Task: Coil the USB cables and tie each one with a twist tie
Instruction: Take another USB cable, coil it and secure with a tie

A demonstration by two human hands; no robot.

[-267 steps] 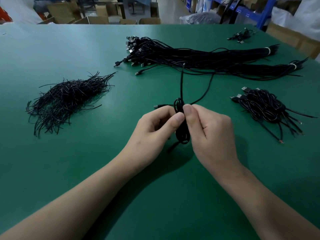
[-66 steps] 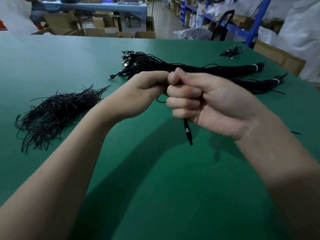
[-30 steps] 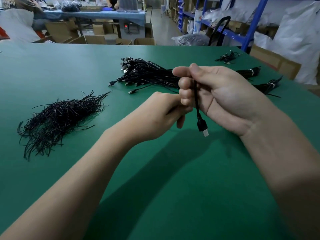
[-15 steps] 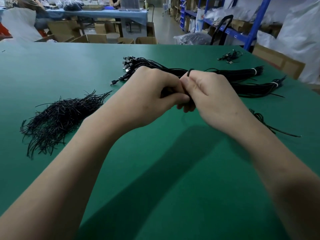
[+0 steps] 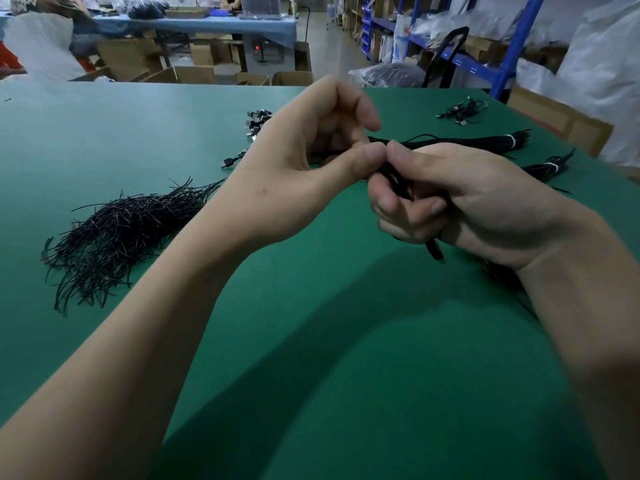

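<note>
The table (image 5: 104, 140) has a smooth, matt green covering, perhaps rubber or vinyl. The cable (image 5: 398, 181) has a dull black plastic jacket. The heap of twist ties (image 5: 117, 230) is black with a faint gloss and thin silvery glints. The plugs (image 5: 258, 118) on the bundled cables (image 5: 467, 142) have shiny metal shells. The boxes (image 5: 195, 74) are matt brown cardboard. The shelving frame (image 5: 518, 46) carries blue paint, and the sacks (image 5: 602, 81) are whitish plastic.

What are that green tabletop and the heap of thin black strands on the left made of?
The green tabletop looks like a matte rubber or vinyl mat: smooth, seamless, with no sharp reflections. The heap of strands is probably plastic-coated wire twist ties: thin, kinked pieces that hold their bends, with faint shiny glints.
</note>
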